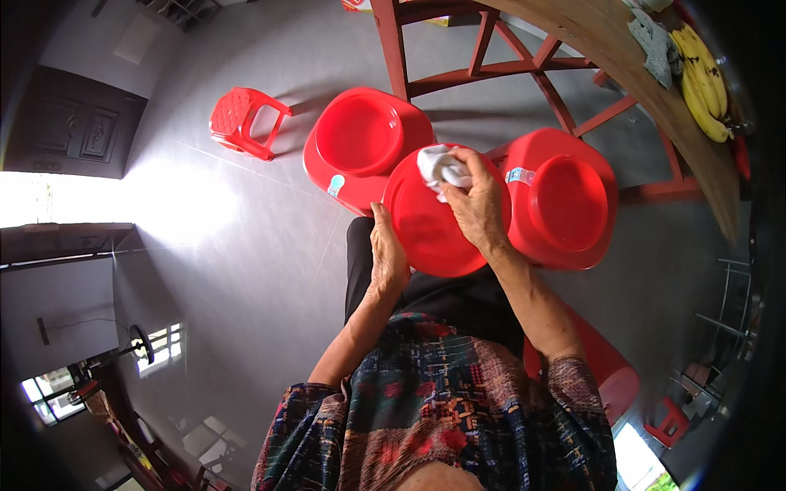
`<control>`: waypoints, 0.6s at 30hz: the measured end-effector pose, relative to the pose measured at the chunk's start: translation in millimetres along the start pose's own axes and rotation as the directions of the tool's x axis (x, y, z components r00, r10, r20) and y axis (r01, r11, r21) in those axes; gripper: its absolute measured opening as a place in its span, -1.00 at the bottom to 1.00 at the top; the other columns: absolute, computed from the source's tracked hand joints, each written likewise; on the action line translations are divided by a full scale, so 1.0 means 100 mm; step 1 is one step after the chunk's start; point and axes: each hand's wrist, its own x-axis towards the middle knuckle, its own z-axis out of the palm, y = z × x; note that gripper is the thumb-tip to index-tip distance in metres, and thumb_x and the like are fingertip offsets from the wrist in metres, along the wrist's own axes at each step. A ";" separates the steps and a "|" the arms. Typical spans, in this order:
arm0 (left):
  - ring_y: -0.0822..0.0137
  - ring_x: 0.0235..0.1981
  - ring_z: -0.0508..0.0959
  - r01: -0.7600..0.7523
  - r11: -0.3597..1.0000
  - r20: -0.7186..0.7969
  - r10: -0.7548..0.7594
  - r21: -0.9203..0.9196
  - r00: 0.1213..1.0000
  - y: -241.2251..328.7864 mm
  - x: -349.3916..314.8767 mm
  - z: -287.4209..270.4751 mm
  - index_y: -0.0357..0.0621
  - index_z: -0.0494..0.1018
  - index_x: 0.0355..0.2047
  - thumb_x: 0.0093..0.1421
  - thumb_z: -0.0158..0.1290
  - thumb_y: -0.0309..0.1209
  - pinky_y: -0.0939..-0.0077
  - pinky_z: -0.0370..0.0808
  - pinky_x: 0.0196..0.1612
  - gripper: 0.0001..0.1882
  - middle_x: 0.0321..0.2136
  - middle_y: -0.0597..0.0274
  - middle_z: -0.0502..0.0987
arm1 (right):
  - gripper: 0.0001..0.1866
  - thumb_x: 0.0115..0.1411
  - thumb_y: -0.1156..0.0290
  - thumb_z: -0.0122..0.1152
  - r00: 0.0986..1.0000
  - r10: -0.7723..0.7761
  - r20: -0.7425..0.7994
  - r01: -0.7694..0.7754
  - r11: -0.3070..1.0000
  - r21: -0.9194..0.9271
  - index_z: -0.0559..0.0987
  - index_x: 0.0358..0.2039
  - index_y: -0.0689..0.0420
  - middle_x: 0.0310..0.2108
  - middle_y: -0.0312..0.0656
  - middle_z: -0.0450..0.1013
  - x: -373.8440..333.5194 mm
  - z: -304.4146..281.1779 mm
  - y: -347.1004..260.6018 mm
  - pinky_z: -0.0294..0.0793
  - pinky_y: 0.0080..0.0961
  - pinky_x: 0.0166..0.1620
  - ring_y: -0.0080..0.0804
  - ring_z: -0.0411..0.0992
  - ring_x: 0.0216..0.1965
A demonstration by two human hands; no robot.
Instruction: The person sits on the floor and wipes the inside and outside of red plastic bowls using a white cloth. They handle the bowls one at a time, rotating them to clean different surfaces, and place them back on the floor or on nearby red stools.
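In front of my lap is a round red plastic stool (430, 225); its smooth round top faces up and its lower part is hidden. My left hand (387, 254) grips the left edge of this top, fingers partly hidden. A bunched white cloth (443, 168) is pinched in my right hand (476, 200), which presses it on the far part of the top. Just beyond to the left stands another red stool (360, 131) with a small label on its side. To the right is a similar red stool (571, 204), also labelled.
A small red step stool (246, 123) stands on the grey floor at the far left. At the upper right is a wooden table (589, 33) with red legs, holding bananas (700, 82) and a grey cloth (653, 47). A red seat (606, 372) shows behind my right arm.
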 end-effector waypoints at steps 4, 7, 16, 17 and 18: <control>0.24 0.06 0.40 0.032 0.986 0.017 -0.035 0.162 0.999 0.09 -0.02 -0.07 -0.30 0.16 0.19 0.33 -0.42 0.16 0.38 0.38 0.09 -0.24 0.09 0.01 0.33 | -0.56 -0.01 0.73 0.14 0.974 -0.020 0.225 0.035 0.997 -0.061 0.43 -0.07 0.15 -0.22 -0.14 0.48 -0.02 0.07 -0.02 0.53 -0.48 -0.20 -0.35 0.50 -0.20; 0.28 0.01 0.42 -0.078 0.992 0.089 0.069 0.095 0.994 0.08 0.00 -0.05 -0.29 0.23 0.12 0.33 -0.42 0.18 0.41 0.38 0.07 -0.25 0.02 0.06 0.38 | -0.58 0.00 0.71 0.08 0.919 -0.024 0.395 0.040 0.999 -0.033 0.46 -0.08 0.13 -0.22 -0.13 0.49 -0.06 0.10 -0.07 0.49 -0.49 -0.14 -0.33 0.50 -0.17; 0.42 -0.12 0.40 -0.176 0.973 0.050 0.171 0.148 0.984 0.12 0.08 -0.18 -0.35 0.37 -0.04 0.37 -0.48 0.11 0.51 0.33 -0.01 -0.28 -0.14 0.18 0.47 | -0.73 0.00 0.61 0.10 0.534 -0.013 0.846 0.628 0.676 -0.385 0.50 -0.23 0.15 -0.32 0.01 0.40 -0.08 -0.42 -0.48 0.48 -0.26 -0.34 -0.06 0.48 -0.32; 0.40 -0.10 0.39 -0.166 0.974 0.071 0.157 0.155 0.985 0.15 0.06 -0.15 -0.36 0.37 -0.02 0.38 -0.47 0.09 0.50 0.32 0.01 -0.29 -0.12 0.17 0.46 | -0.73 0.02 0.59 0.11 0.637 -0.197 0.745 0.695 0.566 -0.444 0.48 -0.20 0.18 -0.32 -0.01 0.38 -0.07 -0.42 -0.38 0.50 -0.32 -0.36 -0.10 0.47 -0.34; 0.39 -0.07 0.39 -0.157 0.974 0.091 0.144 0.162 0.985 0.18 0.05 -0.13 -0.37 0.36 -0.01 0.38 -0.47 0.07 0.49 0.31 0.04 -0.30 -0.10 0.15 0.46 | -0.73 0.04 0.57 0.12 0.682 -0.389 0.620 0.728 0.448 -0.519 0.46 -0.18 0.21 -0.32 -0.04 0.36 -0.05 -0.41 -0.28 0.51 -0.38 -0.39 -0.15 0.46 -0.37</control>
